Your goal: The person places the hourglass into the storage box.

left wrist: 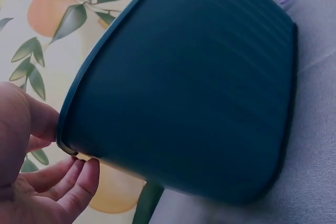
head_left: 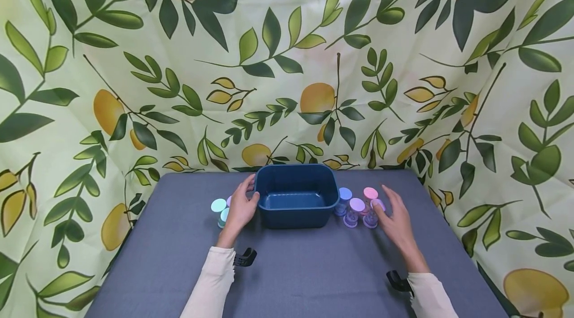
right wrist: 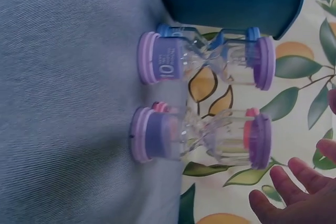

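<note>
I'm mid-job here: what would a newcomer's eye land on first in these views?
Probably the dark blue plastic bin, standing at the far middle of the table with the left hand at its left end. Next, the pastel sand timers on its right, blue, pink and purple, with the right hand beside them. Behind everything, the fruit-and-leaf printed backdrop fills the view.

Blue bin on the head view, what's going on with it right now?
A person works with both hands at the table. The left hand is at the left rim of the blue bin; a firm grip isn't clear. The right hand is open beside four sand timers standing right of the bin, holding none. Green-topped timers stand to its left.
</note>
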Motion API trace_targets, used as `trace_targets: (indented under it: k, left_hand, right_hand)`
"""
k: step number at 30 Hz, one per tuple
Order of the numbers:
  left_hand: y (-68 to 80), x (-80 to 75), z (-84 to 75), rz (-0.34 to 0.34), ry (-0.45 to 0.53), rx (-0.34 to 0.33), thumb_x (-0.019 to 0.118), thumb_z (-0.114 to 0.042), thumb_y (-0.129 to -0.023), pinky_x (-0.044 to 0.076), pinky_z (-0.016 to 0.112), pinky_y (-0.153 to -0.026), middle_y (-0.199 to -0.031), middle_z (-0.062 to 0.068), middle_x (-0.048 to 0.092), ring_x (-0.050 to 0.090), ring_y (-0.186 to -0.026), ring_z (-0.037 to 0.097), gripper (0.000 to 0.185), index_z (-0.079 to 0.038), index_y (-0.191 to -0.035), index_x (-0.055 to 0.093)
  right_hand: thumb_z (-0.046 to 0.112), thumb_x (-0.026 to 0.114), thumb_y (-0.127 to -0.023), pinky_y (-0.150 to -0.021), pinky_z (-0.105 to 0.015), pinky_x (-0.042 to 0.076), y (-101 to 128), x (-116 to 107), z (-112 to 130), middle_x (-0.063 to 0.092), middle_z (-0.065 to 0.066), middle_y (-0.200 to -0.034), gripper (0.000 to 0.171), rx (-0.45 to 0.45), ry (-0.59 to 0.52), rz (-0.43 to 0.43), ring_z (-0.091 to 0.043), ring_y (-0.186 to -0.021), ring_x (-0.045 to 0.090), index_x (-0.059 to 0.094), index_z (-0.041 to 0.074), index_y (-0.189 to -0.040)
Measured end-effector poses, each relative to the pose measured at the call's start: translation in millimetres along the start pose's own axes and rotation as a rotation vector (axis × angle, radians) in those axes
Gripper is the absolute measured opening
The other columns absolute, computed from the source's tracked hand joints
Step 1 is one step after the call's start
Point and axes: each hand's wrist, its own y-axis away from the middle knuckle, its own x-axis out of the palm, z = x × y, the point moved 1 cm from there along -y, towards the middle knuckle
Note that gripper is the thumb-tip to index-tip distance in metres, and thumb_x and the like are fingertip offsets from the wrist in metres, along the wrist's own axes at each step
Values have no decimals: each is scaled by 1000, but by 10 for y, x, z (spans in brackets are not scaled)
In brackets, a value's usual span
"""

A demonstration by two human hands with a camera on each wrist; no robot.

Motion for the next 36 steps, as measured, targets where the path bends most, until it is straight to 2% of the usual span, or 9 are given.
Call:
trace_targets:
  k: [8,14,18,22,25,29,32,36]
  left_hand:
    - [-33,-2,35,-15,117,-85,63,-1,-87,53,45,-89,-128,21,61,62,-112,35,53,-7,-139,53]
    - [-51,-29,45,34,294,-234,62,1,-89,53,31,-80,-135,19,56,56,-119,34,52,-8,-140,52]
    - [-67,-43,40,49,369,-290,61,2,-90,53,28,-76,-137,18,55,53,-118,31,53,-5,-141,51]
    - [-87,-44,35,51,409,-310,60,4,-89,52,26,-71,-136,21,55,54,-113,28,52,0,-140,52]
    - [-107,-33,46,53,436,-321,60,5,-88,52,26,-69,-135,23,55,54,-107,24,51,1,-138,53]
    - [-113,-54,2,69,468,-337,59,7,-88,52,27,-69,-136,27,53,55,-104,21,51,4,-138,52]
    - [-126,-53,8,71,479,-341,60,7,-87,52,29,-70,-136,27,53,55,-106,23,51,4,-138,53]
    - [-159,-17,83,57,479,-347,61,7,-86,53,32,-72,-134,23,56,55,-106,22,51,0,-136,56]
  right_hand:
    - [27,63,-96,-101,-62,41,52,5,-80,44,-28,-143,63,76,-11,15,-46,-127,47,39,3,-148]
    - [21,68,-92,-102,-60,42,52,29,-111,44,-28,-143,66,121,-41,23,-46,-128,47,37,0,-147]
    - [15,71,-90,-103,-51,43,52,30,-119,43,-27,-145,69,177,-77,38,-45,-130,47,37,-1,-148]
    - [12,71,-88,-98,-25,45,46,26,-134,42,-25,-149,71,261,-127,63,-42,-133,46,36,1,-149]
    - [11,71,-89,-94,-13,42,44,27,-153,42,-25,-150,69,311,-161,79,-41,-134,46,37,0,-148]
    - [8,70,-89,-90,-4,42,47,43,-178,46,-26,-146,62,326,-185,77,-40,-132,48,42,-2,-143]
    - [9,71,-89,-88,-3,43,50,55,-190,49,-25,-143,57,326,-170,67,-37,-128,51,47,-1,-140]
    - [10,71,-89,-86,-2,43,49,61,-193,53,-24,-140,55,334,-129,65,-36,-125,54,49,0,-138]
